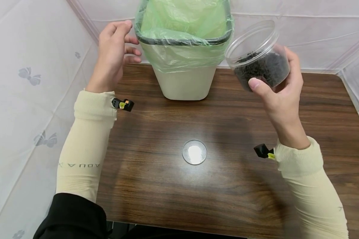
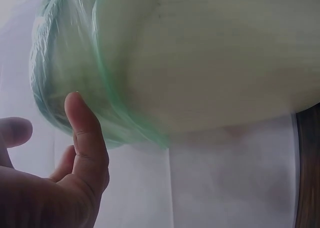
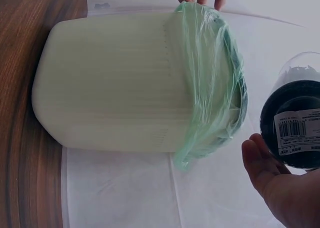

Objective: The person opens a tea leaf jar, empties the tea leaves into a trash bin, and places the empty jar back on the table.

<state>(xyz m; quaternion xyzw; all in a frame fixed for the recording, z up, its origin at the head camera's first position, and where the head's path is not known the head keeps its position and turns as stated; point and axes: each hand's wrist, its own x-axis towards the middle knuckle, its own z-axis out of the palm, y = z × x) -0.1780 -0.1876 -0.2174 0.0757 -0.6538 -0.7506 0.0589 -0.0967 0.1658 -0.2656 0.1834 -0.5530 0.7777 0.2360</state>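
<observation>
My right hand (image 1: pixel 282 89) grips a clear plastic jar (image 1: pixel 260 59) that is partly filled with dark, crumbly matter. The jar has no lid on and tilts left, its mouth close to the right rim of the trash bin (image 1: pixel 185 83). In the right wrist view the jar's base (image 3: pixel 295 123) carries a white barcode label. A green bag (image 1: pixel 182 54) lines the bin and folds over its dark rim. Beside the bin's left rim, my left hand (image 1: pixel 115 49) is raised with loosely bent fingers and holds nothing. A round clear lid (image 1: pixel 194 152) lies on the table.
The bin stands at the back of the brown wooden table (image 1: pixel 155 186). White sheeting (image 1: pixel 33 109) hangs on the left, behind and on the right. Each wrist wears a small black camera (image 1: pixel 124 104) over a pale yellow sleeve (image 1: pixel 86 139).
</observation>
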